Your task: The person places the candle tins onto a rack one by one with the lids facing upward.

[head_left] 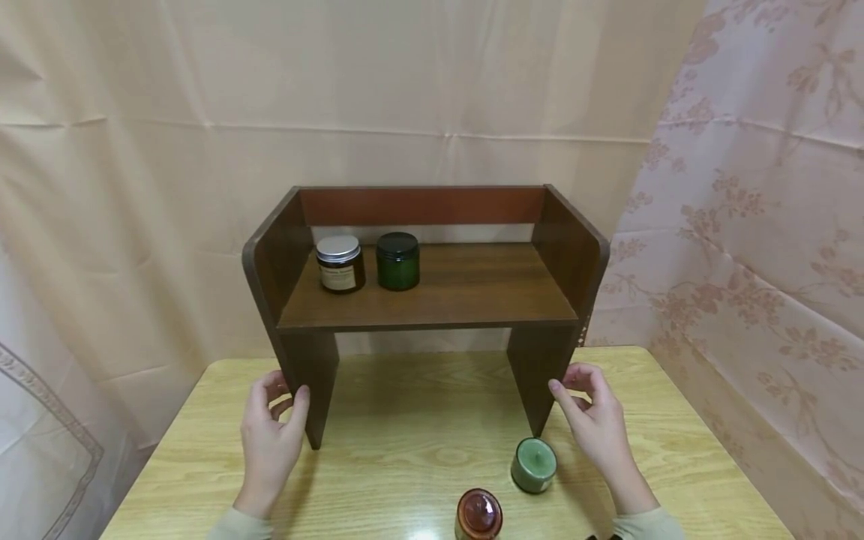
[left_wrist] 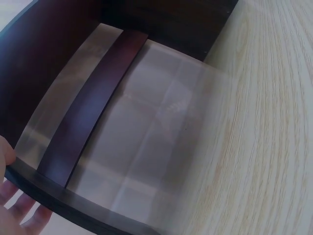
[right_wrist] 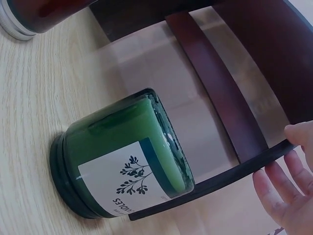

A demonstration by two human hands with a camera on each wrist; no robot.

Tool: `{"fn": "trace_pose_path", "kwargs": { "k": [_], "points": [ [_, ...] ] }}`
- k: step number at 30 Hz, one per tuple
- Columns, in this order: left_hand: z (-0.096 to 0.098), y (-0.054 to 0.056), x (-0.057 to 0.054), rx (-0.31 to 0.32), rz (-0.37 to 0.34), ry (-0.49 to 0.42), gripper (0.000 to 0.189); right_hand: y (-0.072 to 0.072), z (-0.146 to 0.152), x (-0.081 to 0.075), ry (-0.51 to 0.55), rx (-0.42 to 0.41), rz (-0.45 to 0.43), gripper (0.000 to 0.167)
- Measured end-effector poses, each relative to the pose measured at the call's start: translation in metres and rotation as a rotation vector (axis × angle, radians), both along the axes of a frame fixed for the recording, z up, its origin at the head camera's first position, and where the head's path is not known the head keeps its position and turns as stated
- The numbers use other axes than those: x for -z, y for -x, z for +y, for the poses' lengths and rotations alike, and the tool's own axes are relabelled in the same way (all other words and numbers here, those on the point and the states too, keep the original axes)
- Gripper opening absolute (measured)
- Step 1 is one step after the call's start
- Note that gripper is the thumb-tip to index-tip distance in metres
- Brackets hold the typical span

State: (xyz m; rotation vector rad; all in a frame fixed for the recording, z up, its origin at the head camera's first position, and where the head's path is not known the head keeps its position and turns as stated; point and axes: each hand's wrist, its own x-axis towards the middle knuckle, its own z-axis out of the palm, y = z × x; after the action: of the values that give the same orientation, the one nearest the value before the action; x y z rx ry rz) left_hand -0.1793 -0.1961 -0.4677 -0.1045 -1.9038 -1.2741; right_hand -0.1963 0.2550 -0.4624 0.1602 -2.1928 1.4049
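Note:
A dark brown wooden desktop shelf [head_left: 486, 285] stands on the table. My left hand [head_left: 270, 435] pinches the front edge of its left side panel low down, thumb on the inner face and fingers outside. On the opposite side, my right hand [head_left: 597, 420] holds the right panel's edge the same way. Up on the board are an amber jar with a silver lid [head_left: 340, 266] and, to its right, a dark green jar [head_left: 398, 266]. A green glass candle [right_wrist: 122, 161] with a leafy label stands just in front of the right panel.
Near the front of the table [head_left: 405, 457] is a reddish-amber jar [head_left: 478, 515], left of the green candle. Beige cloth [head_left: 432, 90] hangs behind the shelf, and a flower-patterned cloth [head_left: 763, 247] hangs along the right side.

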Motion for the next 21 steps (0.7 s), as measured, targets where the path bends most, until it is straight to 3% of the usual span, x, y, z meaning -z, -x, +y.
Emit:
{"fn": "trace_pose_path", "kwargs": {
  "k": [7,21],
  "points": [
    [0.0006,-0.0003,-0.0002,-0.002,-0.009,0.008,0.032,-0.0010,-0.0014,-0.0013,0.037,-0.035,0.004,0.032],
    [-0.0011,-0.0008,0.0004,-0.011,-0.027,0.022,0.035,-0.0022,0.0007,-0.0030,0.008,-0.041,-0.007,0.035]
  ]
}}
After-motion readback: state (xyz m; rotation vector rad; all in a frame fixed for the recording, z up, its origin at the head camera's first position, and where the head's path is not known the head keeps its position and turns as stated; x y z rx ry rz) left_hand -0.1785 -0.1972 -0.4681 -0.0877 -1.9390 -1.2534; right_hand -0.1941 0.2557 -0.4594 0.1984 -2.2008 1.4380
